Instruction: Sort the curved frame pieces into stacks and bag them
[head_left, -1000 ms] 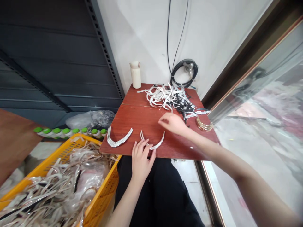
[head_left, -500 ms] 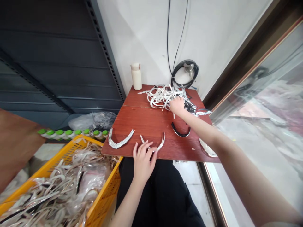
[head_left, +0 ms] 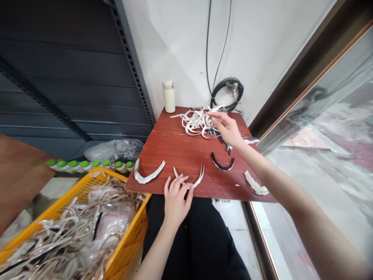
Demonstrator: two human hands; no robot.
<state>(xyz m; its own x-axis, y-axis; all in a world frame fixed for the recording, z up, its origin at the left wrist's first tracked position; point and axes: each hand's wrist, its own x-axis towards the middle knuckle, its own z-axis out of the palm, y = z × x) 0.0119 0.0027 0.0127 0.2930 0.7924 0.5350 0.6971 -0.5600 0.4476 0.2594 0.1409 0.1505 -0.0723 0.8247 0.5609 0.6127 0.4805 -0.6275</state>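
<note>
Your left hand [head_left: 177,200] lies with fingers spread, ungripping, on the curved white strips [head_left: 199,180] near the table [head_left: 180,147] edge, probably steadying them, while your right hand [head_left: 230,130] curls at the tangled pile [head_left: 196,121], its grasp too unclear to tell.

A pale wall [head_left: 180,42] meets dark shelving [head_left: 67,77]; a reddish-brown wooden surface [head_left: 180,149] stands beside glass panels [head_left: 329,128].
</note>
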